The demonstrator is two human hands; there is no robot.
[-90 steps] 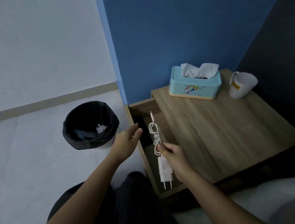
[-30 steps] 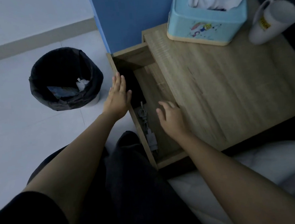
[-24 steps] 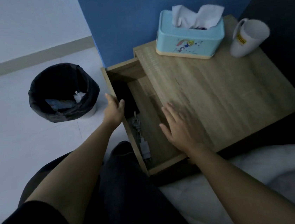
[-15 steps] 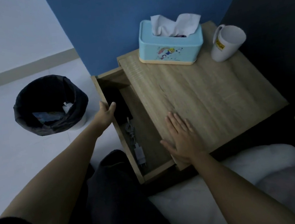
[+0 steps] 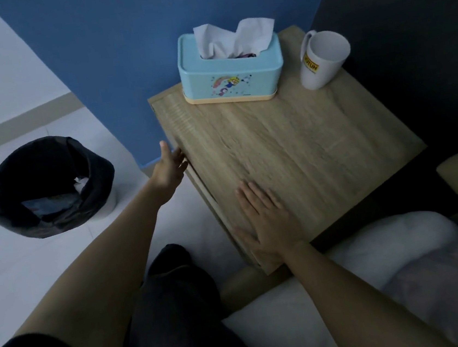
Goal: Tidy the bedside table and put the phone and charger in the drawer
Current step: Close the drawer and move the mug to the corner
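The right hand is laid flat at the near left corner of the bedside worktop, grip released, fingers spread on the wood. The left hand is pressed, open and grasping nothing, against the drawer front along the left edge — the drawer is shut flush, so phone and charger cannot be seen. At the far edge a tissue box and a white mug are stood — a bin is on the floor.
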